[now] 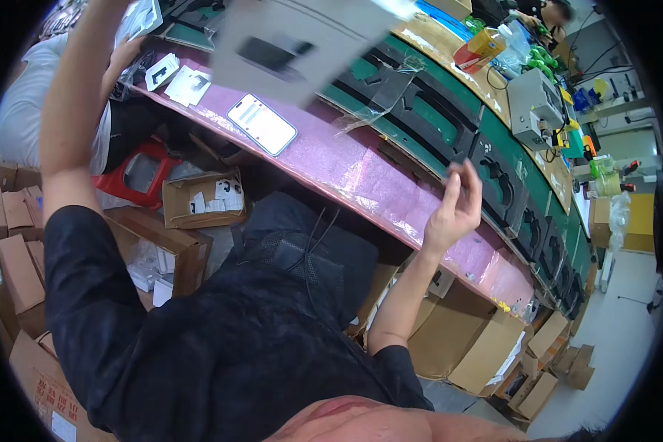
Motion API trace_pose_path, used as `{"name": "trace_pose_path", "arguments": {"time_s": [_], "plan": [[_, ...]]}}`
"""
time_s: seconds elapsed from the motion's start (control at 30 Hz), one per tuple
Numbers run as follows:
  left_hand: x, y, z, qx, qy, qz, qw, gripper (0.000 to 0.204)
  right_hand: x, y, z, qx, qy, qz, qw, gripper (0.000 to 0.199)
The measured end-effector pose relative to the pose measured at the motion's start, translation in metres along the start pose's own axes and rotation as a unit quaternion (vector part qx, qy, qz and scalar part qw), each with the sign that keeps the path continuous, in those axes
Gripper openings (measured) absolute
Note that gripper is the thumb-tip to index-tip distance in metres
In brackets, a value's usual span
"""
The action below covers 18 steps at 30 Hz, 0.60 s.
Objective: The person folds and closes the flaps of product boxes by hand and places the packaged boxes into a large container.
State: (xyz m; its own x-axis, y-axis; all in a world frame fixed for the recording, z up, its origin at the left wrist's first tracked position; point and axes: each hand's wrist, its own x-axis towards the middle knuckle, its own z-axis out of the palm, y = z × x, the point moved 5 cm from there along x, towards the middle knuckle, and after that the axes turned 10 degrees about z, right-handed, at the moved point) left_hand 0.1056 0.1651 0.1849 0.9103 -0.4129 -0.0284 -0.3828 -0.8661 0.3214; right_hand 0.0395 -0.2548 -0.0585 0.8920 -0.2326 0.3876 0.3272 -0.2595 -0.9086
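My left forearm (70,110) rises steeply along the left side, and the hand lies beyond the top edge. High in the middle, close to the camera, hangs a pale grey box (302,51) with a dark device pictured on it; whatever supports it is hidden. My right hand (453,214) is raised over the pink bench edge, palm turned up, fingers loosely bent and apart from the thumb, fingertips slightly blurred. Nothing plain is held there. Past it runs a row of black moulded trays (442,110). A phone with a lit screen (262,124) lies on the pink-covered bench (331,166).
White printed cards (188,86) lie left of the phone. At left, a person in a white shirt (22,110) handles a white packet (141,20). A red stool (136,177) and open cartons (202,202) stand below. A grey machine (534,107) and an orange-labelled bottle (481,50) are beyond.
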Motion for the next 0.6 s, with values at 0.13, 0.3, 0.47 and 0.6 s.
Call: {"name": "trace_pose_path", "arguments": {"time_s": [0.13,0.3,0.47,0.6], "plan": [[0.007,0.043,0.071,-0.292,0.071,0.148,0.942,0.058,0.015,-0.066,0.046,0.147,-0.078,-0.070,0.984,0.047],[0.025,0.071,0.177,-0.376,0.163,0.180,0.894,0.051,0.027,-0.047,0.025,0.151,-0.079,0.059,0.984,0.061],[0.026,0.062,0.262,-0.673,0.228,0.145,0.689,0.059,0.011,-0.003,0.044,0.149,-0.133,0.108,0.974,0.058],[0.043,0.062,0.288,-0.766,0.207,0.074,0.604,0.057,0.003,0.026,0.037,0.150,-0.189,0.139,0.960,0.058]]}}
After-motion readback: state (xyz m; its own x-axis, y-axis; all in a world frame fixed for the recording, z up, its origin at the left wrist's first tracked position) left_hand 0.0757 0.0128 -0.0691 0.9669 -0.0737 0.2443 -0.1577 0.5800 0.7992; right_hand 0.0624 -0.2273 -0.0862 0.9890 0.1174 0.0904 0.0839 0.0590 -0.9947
